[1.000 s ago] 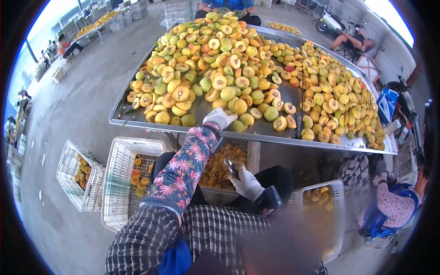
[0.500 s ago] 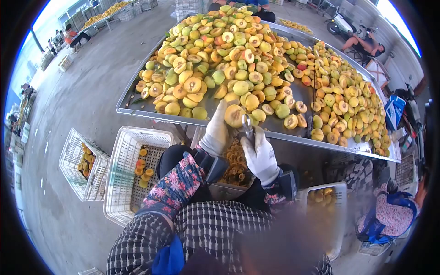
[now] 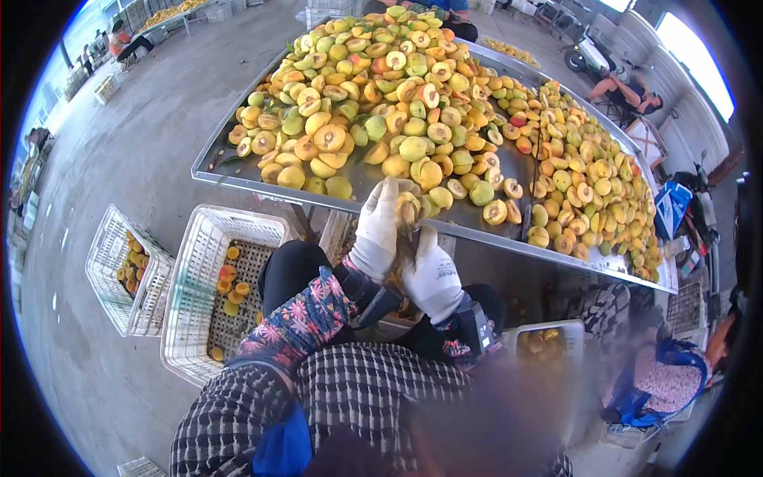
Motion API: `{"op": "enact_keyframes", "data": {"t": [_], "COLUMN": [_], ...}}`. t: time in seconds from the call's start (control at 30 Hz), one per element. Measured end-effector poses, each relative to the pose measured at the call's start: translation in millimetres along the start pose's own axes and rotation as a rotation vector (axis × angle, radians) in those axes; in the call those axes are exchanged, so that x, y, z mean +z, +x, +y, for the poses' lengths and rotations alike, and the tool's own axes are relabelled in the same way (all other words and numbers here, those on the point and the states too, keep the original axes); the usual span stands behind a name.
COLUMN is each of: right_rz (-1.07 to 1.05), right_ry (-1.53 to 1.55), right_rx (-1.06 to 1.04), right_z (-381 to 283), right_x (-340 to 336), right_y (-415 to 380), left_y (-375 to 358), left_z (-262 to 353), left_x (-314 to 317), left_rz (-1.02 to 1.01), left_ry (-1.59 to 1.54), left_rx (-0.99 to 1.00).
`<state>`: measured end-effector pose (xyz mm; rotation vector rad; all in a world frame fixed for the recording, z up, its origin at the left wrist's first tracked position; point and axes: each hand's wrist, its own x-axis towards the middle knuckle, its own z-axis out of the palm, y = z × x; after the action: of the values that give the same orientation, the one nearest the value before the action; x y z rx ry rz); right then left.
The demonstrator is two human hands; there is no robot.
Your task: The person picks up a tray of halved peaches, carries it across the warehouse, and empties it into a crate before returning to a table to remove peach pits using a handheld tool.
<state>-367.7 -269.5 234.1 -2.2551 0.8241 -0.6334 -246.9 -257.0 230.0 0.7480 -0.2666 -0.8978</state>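
Note:
Wrapped round a halved yellow fruit (image 3: pixel 408 208), my left hand (image 3: pixel 377 230) wears a white glove and is at the near edge of the metal table (image 3: pixel 278 193). My right hand (image 3: pixel 431 274), also gloved, is closed on a small metal tool, mostly hidden between the hands, that touches the fruit. A large pile of halved yellow-green fruit (image 3: pixel 381 87) lies on the table beyond my hands. Below them, a container with brown and orange pieces is mostly covered by my hands and legs.
A white crate (image 3: pixel 187 298) with a few fruit halves stands left of my legs, beside a smaller crate (image 3: pixel 99 270). Another bin (image 3: pixel 580 350) holds fruit at the right. A co-worker in a pink patterned sleeve (image 3: pixel 671 381) sits at the far right.
Both hands have moved slightly nearer to me, and the tool now meets the fruit. The view has shifted, so the table and crates appear a little further left.

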Motion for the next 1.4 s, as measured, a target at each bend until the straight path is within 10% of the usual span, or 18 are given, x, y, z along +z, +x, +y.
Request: {"op": "enact_keyframes", "data": {"t": [0.43,0.67,0.83,0.93,1.13,1.4], "right_rz": [-0.223,-0.33,-0.294,-0.103,-0.532,-0.441], "right_ry": [0.009,0.759,-0.06,0.203,1.269,1.507], "right_rx": [0.025,0.25,0.051,-0.195,0.581,0.641], "right_z": [20,28,28,50,24,33], "right_x": [-4,1,0,21,-6,-1], "right_y": [-7,-4,-4,-11,-14,-21], "left_y": [16,10,11,15,13,7], "left_z": [3,-5,3,0,-4,-11], "left_x": [-23,-26,-23,-28,-26,-15], "left_rz": [-0.13,-0.18,-0.167,-0.195,-0.236,-0.08], "left_ry": [0.303,0.203,0.423,0.457,0.312,0.217], "left_rx": [-0.242,-0.023,-0.151,-0.233,-0.254,-0.34]}}
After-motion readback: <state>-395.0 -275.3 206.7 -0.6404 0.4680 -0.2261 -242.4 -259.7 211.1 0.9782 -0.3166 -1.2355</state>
